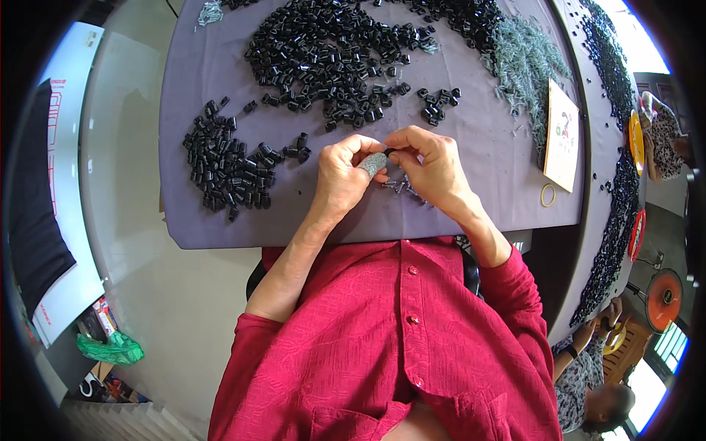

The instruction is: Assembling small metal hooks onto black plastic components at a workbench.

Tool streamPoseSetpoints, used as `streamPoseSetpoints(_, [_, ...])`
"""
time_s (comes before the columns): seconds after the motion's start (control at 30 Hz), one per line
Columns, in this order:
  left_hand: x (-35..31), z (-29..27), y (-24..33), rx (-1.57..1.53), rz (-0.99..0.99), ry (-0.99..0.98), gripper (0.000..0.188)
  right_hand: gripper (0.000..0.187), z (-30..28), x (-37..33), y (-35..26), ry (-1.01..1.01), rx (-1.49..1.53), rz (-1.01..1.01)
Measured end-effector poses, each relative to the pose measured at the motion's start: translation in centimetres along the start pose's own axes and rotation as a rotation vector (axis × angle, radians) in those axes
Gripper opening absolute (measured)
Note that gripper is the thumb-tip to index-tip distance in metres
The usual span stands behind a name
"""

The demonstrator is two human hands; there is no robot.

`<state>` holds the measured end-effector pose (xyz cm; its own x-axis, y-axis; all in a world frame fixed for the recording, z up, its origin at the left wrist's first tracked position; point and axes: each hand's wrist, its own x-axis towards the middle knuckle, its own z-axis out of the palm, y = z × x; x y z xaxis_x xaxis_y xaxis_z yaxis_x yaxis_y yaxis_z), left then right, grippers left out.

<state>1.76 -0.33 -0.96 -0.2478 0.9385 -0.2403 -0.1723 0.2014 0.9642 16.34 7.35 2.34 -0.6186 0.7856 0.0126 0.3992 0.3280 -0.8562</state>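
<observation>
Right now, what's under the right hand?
Small silvery screws show on the grey cloth, along the left edge of the right hand. Anything farther under the palm is covered; can't tell if more lie there.

Black pieces [312,55], greyish-purple tablecloth [507,202], red shirt [353,323]

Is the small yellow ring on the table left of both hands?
No, the ring lies to the right of the right hand.

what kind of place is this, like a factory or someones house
Probably a small workshop, or a home room used for hand assembly: heaps of small black parts and a pile of screws lie on a cloth-covered table, and another person is by the next table.
</observation>
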Motion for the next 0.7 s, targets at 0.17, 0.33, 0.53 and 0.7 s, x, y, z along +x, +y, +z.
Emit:
streamPoseSetpoints(0.17, [0.0,0.2,-0.2,-0.078,-0.011,0.063,0.015,0.021,0.8,-0.2,-0.2,0.099,0.013,-0.087])
streamPoseSetpoints(0.33, [-0.3,0.2,-0.1,-0.164,-0.017,0.074,0.015,0.023,1.2,-0.5,-0.1,0.123,-0.044,-0.198])
streamPoseSetpoints(0.53, [-0.8,-0.4,0.3,0.052,0.067,0.073,0.017,0.03,2.2,0.2,0.3,0.111,-0.215,-0.397])
streamPoseSetpoints(0.7, [-0.8,-1.1,1.6,0.421,0.097,0.05,0.018,0.037,2.7,0.3,0.8,0.059,-0.307,-0.496])
